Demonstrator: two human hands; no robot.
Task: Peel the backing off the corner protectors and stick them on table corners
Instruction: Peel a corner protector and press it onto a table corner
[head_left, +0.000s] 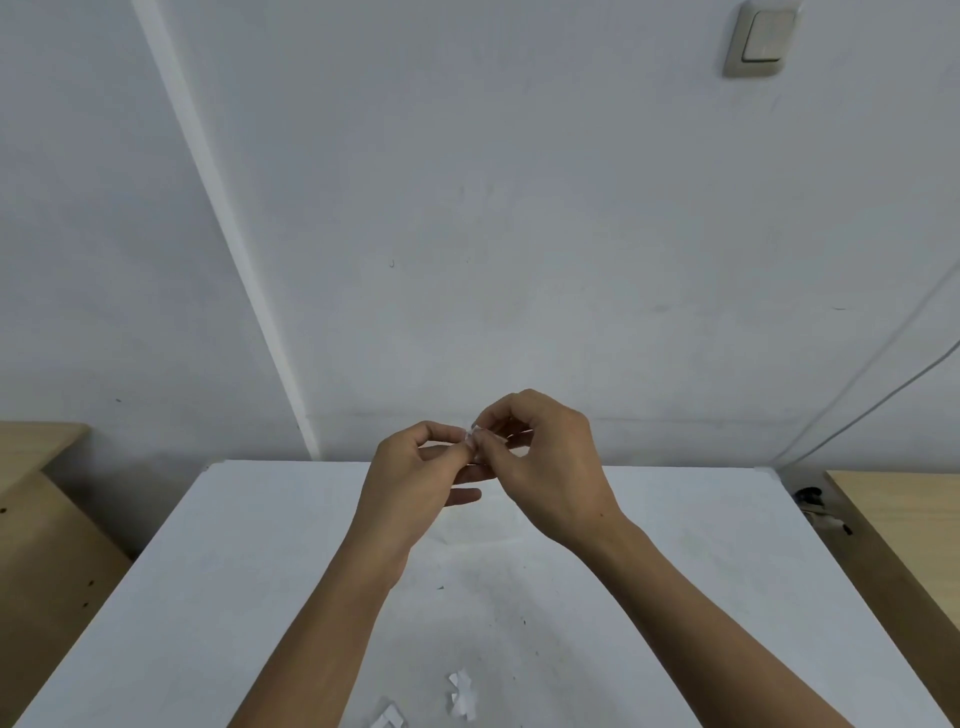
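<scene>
Both hands are raised over the far half of a white table (675, 571) and meet just below the centre of the view. The left hand (415, 478) comes in from 7 o'clock; its thumb and forefinger are curled and pinch a small pale, partly see-through corner protector (475, 435), while its lower fingers lie looser beneath. The right hand (545, 467) comes in from 5 o'clock, back of the hand toward the camera, fingers curled over; its thumb and forefinger tips pinch the same piece from the opposite side. The protector is therefore held in the air between the two sets of fingertips, clear of the tabletop and well apart from any table corner. It is too small, and too covered by the fingers, to tell whether its backing is on, lifted or off. At 6 o'clock, near the table's front edge, lie two clusters of white scraps: one cluster (462, 693) between the forearms, the other (388, 719) to its left, cut by the lower edge of the view. Wooden furniture flanks the table — one piece (36, 519) at 9 o'clock, one (904, 519) at 3 o'clock. A grey wall fills the upper part of the view, with a light switch (761, 41) at 1 o'clock and a white strip (223, 228) running diagonally at 10 o'clock.
</scene>
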